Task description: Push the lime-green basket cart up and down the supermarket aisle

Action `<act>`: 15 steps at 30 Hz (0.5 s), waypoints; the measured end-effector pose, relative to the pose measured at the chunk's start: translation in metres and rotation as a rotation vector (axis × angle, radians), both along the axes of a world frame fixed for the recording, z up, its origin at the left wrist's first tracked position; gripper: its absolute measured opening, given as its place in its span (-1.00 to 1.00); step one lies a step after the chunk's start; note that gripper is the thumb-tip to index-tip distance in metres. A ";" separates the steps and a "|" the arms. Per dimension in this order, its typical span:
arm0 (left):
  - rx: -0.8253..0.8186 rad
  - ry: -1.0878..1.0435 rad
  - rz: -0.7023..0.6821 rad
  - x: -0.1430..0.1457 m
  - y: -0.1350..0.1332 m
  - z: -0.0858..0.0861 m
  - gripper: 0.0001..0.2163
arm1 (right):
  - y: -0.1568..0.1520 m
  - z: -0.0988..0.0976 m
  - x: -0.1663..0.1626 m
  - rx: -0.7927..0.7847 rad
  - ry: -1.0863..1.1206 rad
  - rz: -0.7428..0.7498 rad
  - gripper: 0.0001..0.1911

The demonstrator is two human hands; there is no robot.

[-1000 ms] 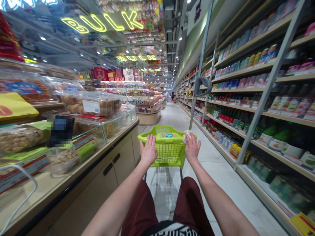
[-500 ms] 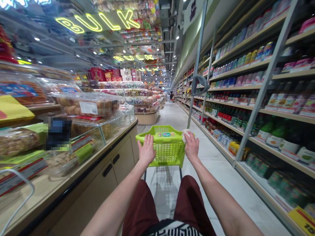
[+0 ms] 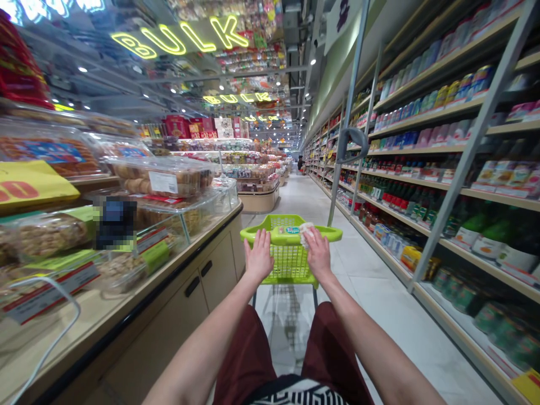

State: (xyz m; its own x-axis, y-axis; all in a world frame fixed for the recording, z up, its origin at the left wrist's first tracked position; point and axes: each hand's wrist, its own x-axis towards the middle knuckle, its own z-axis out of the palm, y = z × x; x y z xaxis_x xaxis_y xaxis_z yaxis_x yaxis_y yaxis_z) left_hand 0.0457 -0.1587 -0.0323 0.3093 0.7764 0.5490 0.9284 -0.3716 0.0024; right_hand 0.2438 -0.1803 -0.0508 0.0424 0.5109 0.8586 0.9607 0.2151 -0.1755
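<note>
A lime-green shopping cart (image 3: 290,263) stands in the aisle straight ahead of me. My left hand (image 3: 258,257) is closed over the left part of its handle, fingers pointing forward. My right hand (image 3: 318,253) grips the handle right of centre and pins a small crumpled white paper (image 3: 305,233) against it. Both forearms stretch forward above my dark red shorts.
A bulk-food counter (image 3: 139,292) with clear boxes of baked goods runs along the left. Long shelves (image 3: 439,191) of bottles and cans line the right, with slanted metal posts. The tiled aisle (image 3: 363,281) runs ahead; a person stands far off.
The cart has rolled forward along the aisle and swung slightly right. My right hand has slid left along the handle, from the right corner toward the centre.
</note>
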 end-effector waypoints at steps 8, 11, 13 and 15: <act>-0.137 -0.344 -0.087 0.013 -0.017 0.015 -0.35 | -0.007 0.006 0.015 0.138 0.268 0.069 -0.57; -0.172 -0.695 -0.288 0.033 -0.034 0.027 -0.43 | -0.025 0.017 -0.034 0.159 0.329 0.280 -0.58; -0.308 -1.014 -0.494 0.047 -0.045 0.034 -0.48 | -0.035 0.023 -0.063 0.158 0.425 0.356 -0.56; -0.528 -1.362 -0.672 0.057 -0.050 0.038 -0.53 | -0.041 0.031 -0.081 0.114 0.513 0.374 -0.51</act>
